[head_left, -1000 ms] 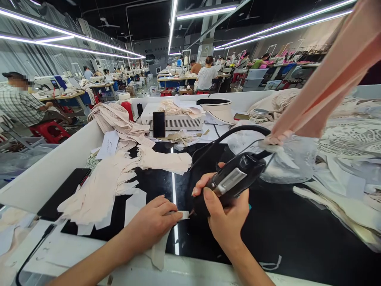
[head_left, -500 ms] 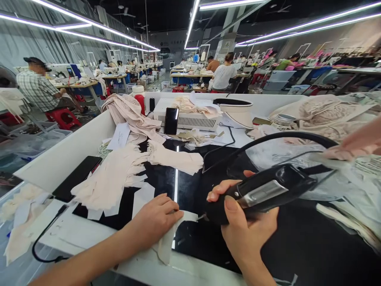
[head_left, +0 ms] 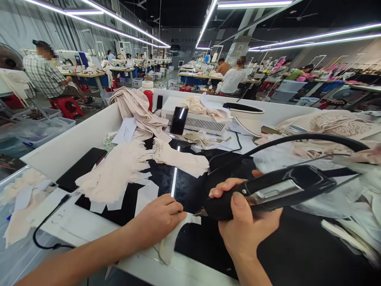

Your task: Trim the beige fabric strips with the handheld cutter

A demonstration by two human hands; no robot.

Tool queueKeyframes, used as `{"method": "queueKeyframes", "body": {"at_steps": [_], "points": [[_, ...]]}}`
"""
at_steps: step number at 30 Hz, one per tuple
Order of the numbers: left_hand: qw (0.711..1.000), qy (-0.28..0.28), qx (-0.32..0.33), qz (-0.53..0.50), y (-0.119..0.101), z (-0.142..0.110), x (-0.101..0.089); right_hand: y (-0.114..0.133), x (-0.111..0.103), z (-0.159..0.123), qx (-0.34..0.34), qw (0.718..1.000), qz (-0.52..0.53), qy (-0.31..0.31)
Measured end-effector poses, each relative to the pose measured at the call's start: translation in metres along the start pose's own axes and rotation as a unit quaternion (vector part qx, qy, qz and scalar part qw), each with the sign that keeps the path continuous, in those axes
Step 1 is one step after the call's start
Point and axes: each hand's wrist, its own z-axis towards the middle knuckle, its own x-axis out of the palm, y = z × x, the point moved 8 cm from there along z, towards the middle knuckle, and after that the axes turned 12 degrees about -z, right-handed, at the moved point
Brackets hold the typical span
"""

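My right hand (head_left: 250, 226) is wrapped round a black corded power tool (head_left: 282, 190) with a silver plate on its side. The tool's thin metal tip (head_left: 199, 213) points left and reaches the end of a small curved cream fabric piece (head_left: 171, 242). My left hand (head_left: 160, 216) presses this piece to the black work surface (head_left: 190, 194), its fingers bent and close together. Just beyond my left hand lies a pale cut piece (head_left: 145, 194). A stack of cream fabric pieces (head_left: 113, 174) and another small bundle (head_left: 180, 157) lie farther back.
A phone (head_left: 179, 120) leans against a vented white box (head_left: 199, 121). A black tablet-like device (head_left: 80, 169) lies at left. Clear plastic bags (head_left: 321, 190) and fabric fill the right side. White walls (head_left: 71, 137) edge the table. At far right, another person's hand (head_left: 370, 155) appears blurred.
The view has shifted, so the table and background sit slightly farther right. The tool's tip now meets the fabric piece closer to my left fingers. Both hands keep their hold.
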Motion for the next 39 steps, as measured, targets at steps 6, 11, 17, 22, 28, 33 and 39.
{"method": "queueKeyframes", "body": {"at_steps": [6,11,17,22,28,33,39], "points": [[1.000,-0.025,0.004,-0.002,-0.002,0.001,-0.004,-0.005,0.010,-0.003,-0.005,1.000,0.010,0.014],[1.000,-0.016,0.000,0.005,-0.002,0.002,-0.004,-0.009,0.012,-0.005,0.003,1.000,-0.008,0.024],[0.999,-0.031,0.006,-0.006,-0.001,0.001,-0.003,-0.003,0.003,-0.002,-0.002,1.000,-0.007,0.002],[1.000,-0.025,0.003,-0.009,-0.001,0.000,-0.003,-0.003,-0.004,0.001,-0.008,1.000,-0.008,-0.009],[0.999,-0.036,0.009,-0.012,-0.002,0.000,-0.008,-0.006,-0.002,0.000,-0.003,1.000,-0.023,0.003],[0.998,-0.051,0.029,-0.002,-0.013,0.000,-0.020,-0.005,-0.003,-0.001,-0.010,1.000,-0.016,0.007],[0.999,0.017,0.042,0.006,-0.024,-0.004,-0.006,-0.003,-0.005,-0.004,-0.024,0.999,-0.027,0.007]]}}
